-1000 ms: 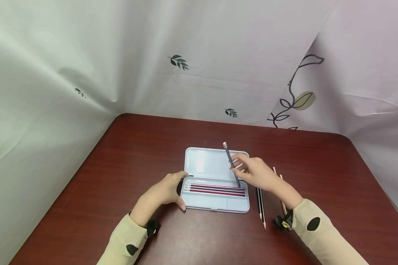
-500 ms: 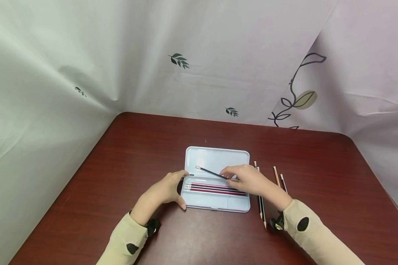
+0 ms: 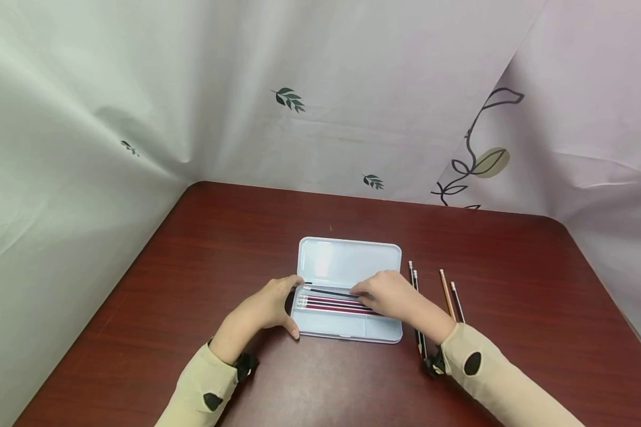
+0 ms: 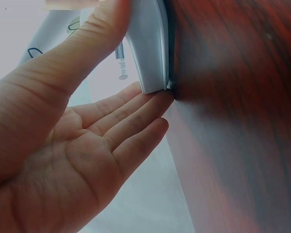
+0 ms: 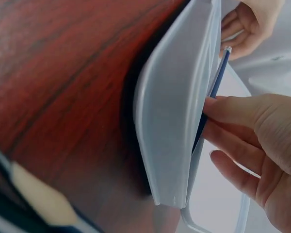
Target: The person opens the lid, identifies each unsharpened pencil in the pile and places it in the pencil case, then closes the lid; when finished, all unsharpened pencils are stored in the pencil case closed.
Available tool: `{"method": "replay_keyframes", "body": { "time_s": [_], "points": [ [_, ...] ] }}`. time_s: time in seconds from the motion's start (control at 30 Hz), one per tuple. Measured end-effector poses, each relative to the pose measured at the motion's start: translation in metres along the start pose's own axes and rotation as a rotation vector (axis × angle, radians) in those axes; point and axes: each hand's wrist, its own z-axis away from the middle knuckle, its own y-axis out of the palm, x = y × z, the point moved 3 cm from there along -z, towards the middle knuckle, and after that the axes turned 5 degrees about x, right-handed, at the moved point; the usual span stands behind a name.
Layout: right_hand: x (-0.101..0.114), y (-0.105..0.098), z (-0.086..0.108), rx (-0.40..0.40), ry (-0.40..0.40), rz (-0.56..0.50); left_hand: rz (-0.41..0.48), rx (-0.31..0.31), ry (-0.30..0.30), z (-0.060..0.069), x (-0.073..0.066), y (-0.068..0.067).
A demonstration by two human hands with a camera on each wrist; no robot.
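Note:
A pale blue case (image 3: 329, 325) lies open on the table, with several red and dark pencils (image 3: 331, 303) side by side in its back compartment. My left hand (image 3: 269, 305) holds the case's left end, thumb at the front corner and fingers at the back; in the left wrist view those fingers (image 4: 131, 114) look nearly straight. Between thumb and fingers, my right hand (image 3: 392, 296) pinches a dark pencil (image 3: 328, 292) low in the back compartment, behind the others. In the right wrist view, this pencil (image 5: 220, 77) slants along the case's inner edge.
Two dark pencils (image 3: 416, 284) lie just right of the case, partly under the right forearm. Farther right are a tan pencil (image 3: 446, 290) and another dark pencil (image 3: 457, 299). A pale patterned cloth (image 3: 320, 142) stands behind the brown table (image 3: 235, 237).
My right hand has moved left and lower over the case. Its pencil has gone from steeply upright to nearly flat, in line with the others. My left hand has not moved.

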Motion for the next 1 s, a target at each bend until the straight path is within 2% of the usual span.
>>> {"method": "replay_keyframes", "body": {
  "time_s": [0.2,0.4,0.5,0.77,1.0],
  "points": [
    [0.006,-0.001,0.0,0.007,-0.005,0.075,0.005,-0.01,0.029,0.0,0.0,0.0],
    [0.01,-0.001,0.002,-0.009,-0.026,0.076,0.024,-0.008,0.064,0.001,-0.002,-0.002],
    [0.01,-0.002,0.004,-0.018,-0.027,0.058,-0.004,-0.013,0.089,0.002,-0.004,-0.003],
    [0.004,-0.015,0.017,-0.05,0.027,-0.06,0.017,0.002,0.0,0.0,-0.002,0.001],
    [-0.007,-0.027,0.041,-0.066,0.087,-0.133,0.0,-0.01,0.015,0.001,0.0,0.001]
  ]
}}
